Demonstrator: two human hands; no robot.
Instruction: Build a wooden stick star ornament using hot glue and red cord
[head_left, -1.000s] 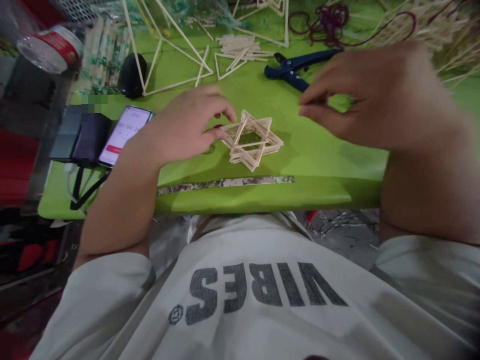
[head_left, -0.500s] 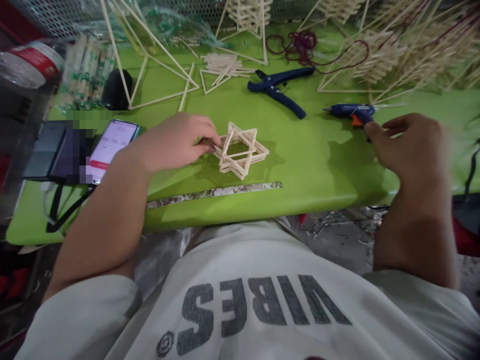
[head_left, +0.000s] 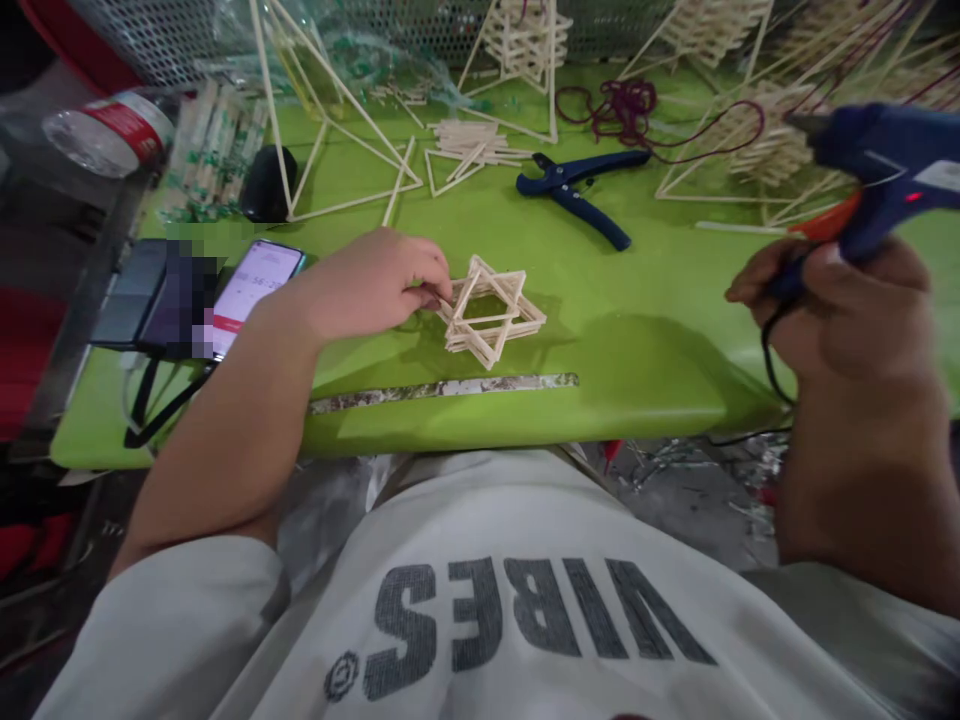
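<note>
A star-shaped stack of thin wooden sticks (head_left: 491, 318) lies on the green tabletop (head_left: 652, 290). My left hand (head_left: 394, 285) pinches the star's left point between thumb and fingers. To the right, my right hand (head_left: 847, 300) is wrapped round the handle of a blue glue gun (head_left: 877, 150), raised above the table. The gun has an orange trigger (head_left: 829, 215) and a small red light, and its nozzle points left. A black cord hangs from its handle.
Blue cutters (head_left: 574, 190) lie behind the star, near a pile of short sticks (head_left: 476, 143) and purple string (head_left: 622, 108). Large stick frames (head_left: 352, 205) stand at the back. A phone (head_left: 255, 290) lies at left; a patterned strip (head_left: 450, 390) runs along the front.
My right hand has taken hold of the glue gun and lifted it off the table. The left hand stays on the star. The whole view has shifted slightly.
</note>
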